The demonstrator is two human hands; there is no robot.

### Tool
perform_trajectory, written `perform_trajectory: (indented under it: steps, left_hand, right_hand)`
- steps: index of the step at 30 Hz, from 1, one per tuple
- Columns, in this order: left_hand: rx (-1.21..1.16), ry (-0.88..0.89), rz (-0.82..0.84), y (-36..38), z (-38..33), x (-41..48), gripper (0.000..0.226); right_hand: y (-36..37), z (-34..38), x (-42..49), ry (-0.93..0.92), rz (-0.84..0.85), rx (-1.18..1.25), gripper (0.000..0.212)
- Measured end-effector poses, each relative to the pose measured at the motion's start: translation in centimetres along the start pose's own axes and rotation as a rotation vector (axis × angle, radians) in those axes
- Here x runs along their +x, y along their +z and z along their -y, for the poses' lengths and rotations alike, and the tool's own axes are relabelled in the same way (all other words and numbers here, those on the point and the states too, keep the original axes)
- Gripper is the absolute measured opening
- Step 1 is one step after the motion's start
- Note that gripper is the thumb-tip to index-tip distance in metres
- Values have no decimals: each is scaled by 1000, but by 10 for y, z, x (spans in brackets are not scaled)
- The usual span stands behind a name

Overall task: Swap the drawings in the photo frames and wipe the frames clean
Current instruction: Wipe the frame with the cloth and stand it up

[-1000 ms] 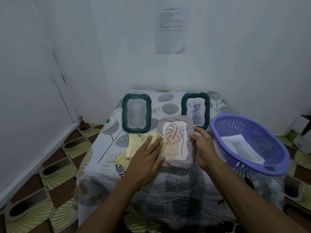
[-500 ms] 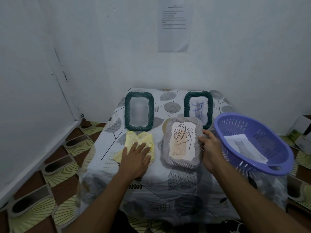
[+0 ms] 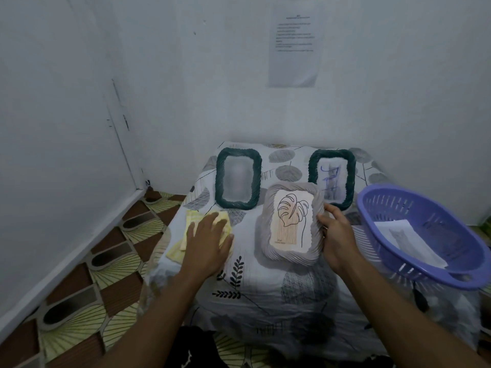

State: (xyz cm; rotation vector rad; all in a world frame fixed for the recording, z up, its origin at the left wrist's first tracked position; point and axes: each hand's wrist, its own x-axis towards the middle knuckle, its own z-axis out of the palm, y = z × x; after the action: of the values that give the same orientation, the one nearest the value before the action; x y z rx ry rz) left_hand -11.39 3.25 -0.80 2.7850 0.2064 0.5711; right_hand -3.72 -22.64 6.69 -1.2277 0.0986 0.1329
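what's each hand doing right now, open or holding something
Left hand: open, fingers flat on the yellow cloth.
Right hand: holding the grey frame by its right edge.

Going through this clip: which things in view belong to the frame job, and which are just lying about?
Part of the job: grey frame, gripped by the right hand; leaf drawing; left green frame; right green frame; yellow cloth under the left hand; sheet in the purple basket.
Just lying about: printed notice on the wall.
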Motion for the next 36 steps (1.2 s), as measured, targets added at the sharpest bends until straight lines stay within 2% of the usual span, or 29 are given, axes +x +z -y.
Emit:
perform_trajectory:
  steps: [2,4,6,8,13,17,23,26,31,33,36]
  left_hand:
    - [-236,5,-100,-7,-22,12,45]
    - [-699,-156,64,-24,-57,24,30]
    - [-1135,-386,296,-32,-84,34,31]
    - [-1305,-480,385,-28,-99,41,31]
    - [-1488,-507,374,-19,-114,49,24]
    - [-1607,-448,378,-12,-114,50,24]
    - [-1622,-415,287,1,-111,51,24]
    - [-1594,-407,224,3,-108,63,25]
    - [-1409,-376,171,9,-103,101,24]
    - [-1384,-378,168,13,-102,115,25]
    - [-1382,-381,153,19,-103,136,25]
  right_hand:
    - [-1,1,1,-14,29,12,25]
    - [-3,1,1,-19,63,17,24]
    - [-8,0,1,-12,95,8,24]
    - [-13,-1,-1,-8,122,-21,25]
    - [-24,2,1,-14,166,5,25]
    - [-25,2,6,-10,181,39,26]
    - [-26,-7,18,-11,207,22,27]
    - [-33,-14,28,-84,157,-322,24]
    - [-66,-42,54,-473,147,-1210,20]
    - [-72,-48,59,-543,181,-1407,22]
    - [-74,-59,61,-611,144,-1536,30]
